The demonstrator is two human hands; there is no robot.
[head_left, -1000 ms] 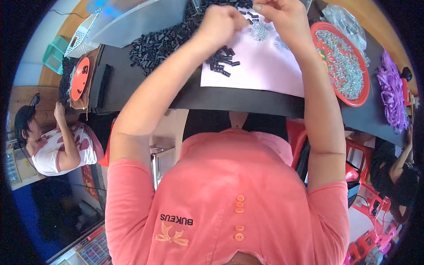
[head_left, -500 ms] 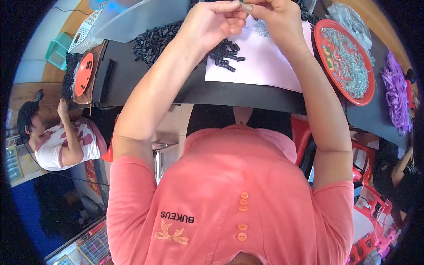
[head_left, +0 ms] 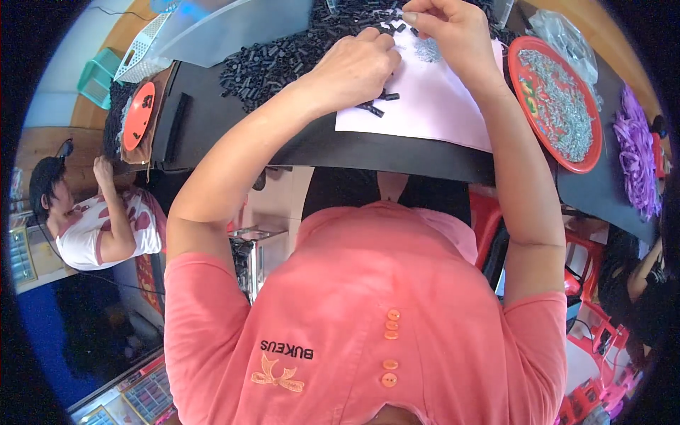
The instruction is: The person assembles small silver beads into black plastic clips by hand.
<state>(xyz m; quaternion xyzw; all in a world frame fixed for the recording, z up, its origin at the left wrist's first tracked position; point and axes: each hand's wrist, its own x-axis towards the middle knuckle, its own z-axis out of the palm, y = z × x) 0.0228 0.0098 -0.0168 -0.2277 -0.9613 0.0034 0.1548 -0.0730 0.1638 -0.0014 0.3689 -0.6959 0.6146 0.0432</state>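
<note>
My left hand (head_left: 358,67) rests low over the loose black cylindrical parts (head_left: 262,67) on the table. Its fingers are curled in and their tips are hidden beneath the hand. Up at the top edge, my right hand (head_left: 450,32) pinches thumb and forefinger together; what sits between them is too small to make out. Under both hands lies a pale sheet (head_left: 446,106), with a few black parts near its left side. A small heap of shiny metal pieces (head_left: 426,49) is on the sheet, just below my right fingertips.
A red round tray (head_left: 597,142) of silvery metal pieces stands right, beside a clear plastic bag (head_left: 559,35) and a purple bundle (head_left: 634,149). A translucent bin (head_left: 227,32) is at back left. An orange-red plate (head_left: 134,127) lies near a co-worker (head_left: 99,219) at left.
My hands were together at the top edge. The left has come away, down and toward me, onto the black parts; the right remains near the top edge, still pinching.
</note>
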